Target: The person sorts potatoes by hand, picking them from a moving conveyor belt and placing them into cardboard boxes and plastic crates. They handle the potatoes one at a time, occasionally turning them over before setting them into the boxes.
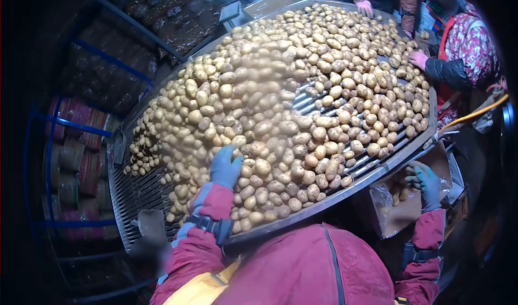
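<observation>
A wide heap of potatoes (pixel 261 167) covers a slatted metal sorting table (pixel 377 173). My left hand (pixel 225 167), in a blue-grey glove, rests on the near part of the heap with its fingers stretched out against the potatoes. Beyond the table's right front edge, my right hand (pixel 426 185) hangs over a cardboard box (pixel 402 214) with a plastic liner. Its gloved fingers are apart, and nothing shows in them. Some potatoes inside the box are visible beside this hand, partly in shadow.
Co-workers stand at the far and right sides, with pink-gloved hands (pixel 418 60) at the potatoes. A yellow cable (pixel 477 112) runs along the right. Blue metal racks (pixel 81 124) and stacked sacks (pixel 89 167) stand left. Dirt blurs the middle of the view.
</observation>
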A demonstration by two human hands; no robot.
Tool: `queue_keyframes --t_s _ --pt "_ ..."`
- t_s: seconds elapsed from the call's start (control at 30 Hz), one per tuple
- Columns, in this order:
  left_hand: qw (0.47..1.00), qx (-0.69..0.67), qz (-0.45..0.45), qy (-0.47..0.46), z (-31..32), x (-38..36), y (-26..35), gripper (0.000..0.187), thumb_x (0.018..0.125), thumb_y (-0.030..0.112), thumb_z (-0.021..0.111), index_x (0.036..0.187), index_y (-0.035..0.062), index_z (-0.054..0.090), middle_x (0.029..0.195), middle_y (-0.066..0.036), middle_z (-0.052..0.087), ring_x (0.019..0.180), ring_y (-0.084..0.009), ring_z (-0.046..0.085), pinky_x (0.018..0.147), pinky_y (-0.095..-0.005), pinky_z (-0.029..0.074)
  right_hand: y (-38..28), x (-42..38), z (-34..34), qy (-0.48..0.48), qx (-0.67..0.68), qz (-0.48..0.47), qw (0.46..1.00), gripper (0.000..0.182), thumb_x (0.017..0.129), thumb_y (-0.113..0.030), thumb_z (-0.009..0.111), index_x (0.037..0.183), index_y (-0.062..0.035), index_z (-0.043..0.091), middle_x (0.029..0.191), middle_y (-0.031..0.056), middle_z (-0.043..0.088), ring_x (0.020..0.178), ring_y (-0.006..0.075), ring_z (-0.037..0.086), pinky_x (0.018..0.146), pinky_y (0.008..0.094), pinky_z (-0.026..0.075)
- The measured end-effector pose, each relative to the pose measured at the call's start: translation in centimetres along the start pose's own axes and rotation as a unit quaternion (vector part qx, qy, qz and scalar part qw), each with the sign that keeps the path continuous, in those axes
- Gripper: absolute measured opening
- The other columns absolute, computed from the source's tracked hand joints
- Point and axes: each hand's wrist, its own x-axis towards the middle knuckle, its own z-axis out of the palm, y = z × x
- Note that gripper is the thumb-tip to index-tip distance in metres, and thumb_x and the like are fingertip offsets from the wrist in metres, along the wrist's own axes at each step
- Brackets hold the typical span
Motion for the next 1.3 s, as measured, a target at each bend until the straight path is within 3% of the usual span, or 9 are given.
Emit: queue_keyframes --t_s 0.07,0.33,0.47,0.6,0.73,0.87,1.13,1.2,1.3 --pt "1.000 -0.019 0.010 0.013 0.3 2.2 -1.7 0.041 0.088 0.022 0.073 0.125 0.0048 0.067 0.118 -0.019 0.069 0.107 -0.0354 0.066 0.096 -0.0428 0.052 0.0 0.8 5.1 -0.043 -0.005 -0.017 0.999 0.036 0.104 -0.026 0.059 0.127 -0.0002 0.066 0.106 0.0098 0.076 0.071 0.0067 0.067 0.053 0.0169 0.044" --pt "0.993 0.051 0.092 -0.045 10.6 10.4 3.4 0.047 0.088 0.032 0.069 0.130 0.0115 0.065 0.117 -0.019 0.069 0.106 -0.0361 0.066 0.093 -0.0438 0.053 -5.2 0.9 24.9 -0.243 -0.032 0.015 0.969 0.034 0.102 -0.025 0.061 0.125 -0.0017 0.069 0.100 0.0039 0.077 0.066 0.0017 0.057 0.056 0.0166 0.040" --pt "0.973 -0.133 -0.122 -0.141 7.2 10.1 5.4 0.047 0.089 0.032 0.066 0.134 0.0164 0.064 0.117 -0.019 0.069 0.108 -0.0367 0.066 0.092 -0.0458 0.052 -2.9 1.4 29.6 -0.275 0.033 0.051 0.960 0.039 0.103 -0.031 0.059 0.130 -0.0042 0.067 0.108 0.0116 0.076 0.082 0.0121 0.070 0.069 0.0251 0.057" --pt "0.932 -0.304 0.011 -0.199 5.1 4.4 8.4 0.051 0.095 0.038 0.069 0.135 0.0079 0.061 0.117 -0.023 0.069 0.110 -0.0377 0.067 0.098 -0.0429 0.051 -2.2 1.5 34.8 -0.385 0.225 0.214 0.869 0.060 0.105 -0.056 0.045 0.153 -0.0185 0.043 0.135 0.0080 0.063 0.110 0.0273 0.068 0.091 0.0488 0.058" --pt "0.926 -0.364 -0.026 -0.101 -0.5 7.4 3.5 0.042 0.092 0.027 0.075 0.126 0.0040 0.065 0.119 -0.018 0.068 0.116 -0.0241 0.064 0.099 -0.0354 0.051 -2.4 2.4 37.4 -0.396 0.167 0.275 0.860 0.046 0.102 -0.047 0.054 0.120 -0.0065 0.065 0.101 0.0101 0.071 0.084 0.0264 0.069 0.072 0.0375 0.057" --pt "0.981 0.054 -0.058 0.176 -5.8 14.7 -9.1 0.043 0.086 0.028 0.077 0.119 0.0016 0.068 0.118 -0.019 0.066 0.106 -0.0314 0.064 0.095 -0.0417 0.051 -0.6 3.2 37.2 -0.413 0.166 0.206 0.871 0.041 0.098 -0.038 0.058 0.104 0.0018 0.068 0.086 0.0122 0.070 0.073 0.0249 0.067 0.065 0.0369 0.056" --pt "0.980 -0.062 -0.182 -0.049 -5.0 15.2 -9.4 0.046 0.079 0.041 0.079 0.115 0.0142 0.070 0.115 -0.017 0.066 0.107 -0.0362 0.063 0.094 -0.0465 0.051 -3.1 3.3 39.4 -0.455 0.049 0.122 0.881 0.033 0.093 -0.008 0.057 0.121 0.0045 0.068 0.100 0.0147 0.072 0.087 0.0245 0.070 0.079 0.0345 0.058" --pt "0.980 0.130 -0.071 -0.133 -2.0 13.3 -6.2 0.047 0.079 0.042 0.078 0.118 0.0155 0.069 0.107 -0.017 0.066 0.104 -0.0357 0.062 0.093 -0.0465 0.051 -2.3 4.1 40.0 -0.458 -0.058 0.001 0.887 0.035 0.093 -0.004 0.056 0.125 0.0008 0.068 0.115 0.0100 0.072 0.101 0.0206 0.069 0.088 0.0341 0.056" --pt "0.991 0.133 0.017 0.013 -0.1 7.5 -1.7 0.044 0.080 0.040 0.078 0.116 0.0139 0.071 0.105 -0.018 0.065 0.102 -0.0351 0.062 0.092 -0.0462 0.051 -2.2 4.2 40.3 -0.454 0.015 0.057 0.889 0.035 0.092 -0.007 0.061 0.126 -0.0008 0.069 0.119 0.0077 0.071 0.109 0.0187 0.066 0.094 0.0339 0.053"
